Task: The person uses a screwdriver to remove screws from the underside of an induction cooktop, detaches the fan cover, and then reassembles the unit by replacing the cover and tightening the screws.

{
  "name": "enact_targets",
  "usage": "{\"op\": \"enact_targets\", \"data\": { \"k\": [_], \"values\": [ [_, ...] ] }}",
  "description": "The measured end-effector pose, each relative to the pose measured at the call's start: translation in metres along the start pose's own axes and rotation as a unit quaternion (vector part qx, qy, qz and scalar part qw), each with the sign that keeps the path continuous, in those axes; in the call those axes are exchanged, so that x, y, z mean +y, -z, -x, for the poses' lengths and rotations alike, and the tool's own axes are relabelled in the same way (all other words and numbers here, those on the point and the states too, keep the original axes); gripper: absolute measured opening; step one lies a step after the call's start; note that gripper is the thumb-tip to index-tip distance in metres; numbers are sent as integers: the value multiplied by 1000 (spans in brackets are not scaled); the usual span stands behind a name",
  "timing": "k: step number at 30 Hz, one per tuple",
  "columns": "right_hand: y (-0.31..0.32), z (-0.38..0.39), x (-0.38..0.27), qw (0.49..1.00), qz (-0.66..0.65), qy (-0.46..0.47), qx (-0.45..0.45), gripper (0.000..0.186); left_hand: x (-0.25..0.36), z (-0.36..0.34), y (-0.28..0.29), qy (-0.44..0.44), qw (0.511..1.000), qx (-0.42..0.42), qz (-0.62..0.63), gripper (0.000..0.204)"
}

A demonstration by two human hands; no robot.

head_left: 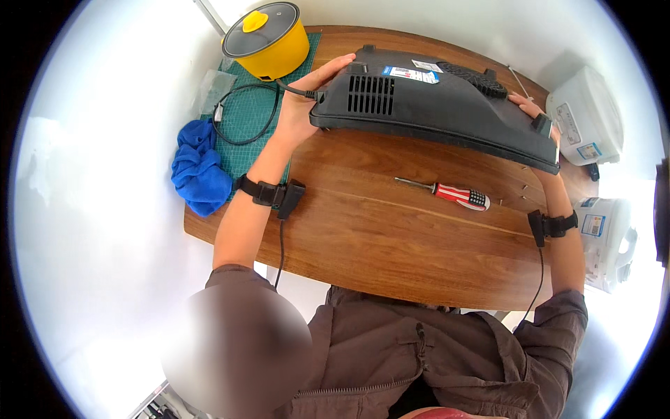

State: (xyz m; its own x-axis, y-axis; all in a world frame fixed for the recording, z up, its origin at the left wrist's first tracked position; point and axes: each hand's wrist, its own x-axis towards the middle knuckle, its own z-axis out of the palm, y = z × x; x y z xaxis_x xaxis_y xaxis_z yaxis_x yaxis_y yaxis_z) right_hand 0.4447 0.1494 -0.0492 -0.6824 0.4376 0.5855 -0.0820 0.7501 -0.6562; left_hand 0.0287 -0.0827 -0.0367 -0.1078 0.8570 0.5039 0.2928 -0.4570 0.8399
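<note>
Wooden table (391,237), warm brown, plank seams running across. Red-and-white-handled screwdriver (447,193) lies flat near the middle, shaft pointing left. Green cutting mat (246,133) at the far left end; on it a yellow pot (272,43) with dark glass lid and yellow knob. Crumpled blue cloth (199,171) on the left edge of the table, overlapping the mat. Two white appliances (586,115) (606,241) stand off the right end.

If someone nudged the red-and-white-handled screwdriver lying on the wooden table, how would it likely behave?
The screwdriver would probably roll, since its handle looks round and it lies flat and free on the table. It looks stiff, with a thin metal shaft, and likely light. Neither the left hand nor the right hand touches it.
</note>
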Motion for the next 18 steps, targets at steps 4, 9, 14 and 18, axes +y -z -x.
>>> {"op": "enact_targets", "data": {
  "k": [4,9,14,18],
  "values": [
    [-8,-1,-19,994,97,38,-38,44,-9,7,4,-50,997,-25,-56,66],
    [-5,12,-18,980,157,2,-120,51,-10,14,9,-111,940,-81,-311,75],
    [-14,8,-19,961,231,44,-149,54,-24,12,12,-110,920,-106,-361,82],
    [-8,0,-17,929,307,77,-192,57,-33,10,16,-68,904,-121,-405,88]
  ]
}}
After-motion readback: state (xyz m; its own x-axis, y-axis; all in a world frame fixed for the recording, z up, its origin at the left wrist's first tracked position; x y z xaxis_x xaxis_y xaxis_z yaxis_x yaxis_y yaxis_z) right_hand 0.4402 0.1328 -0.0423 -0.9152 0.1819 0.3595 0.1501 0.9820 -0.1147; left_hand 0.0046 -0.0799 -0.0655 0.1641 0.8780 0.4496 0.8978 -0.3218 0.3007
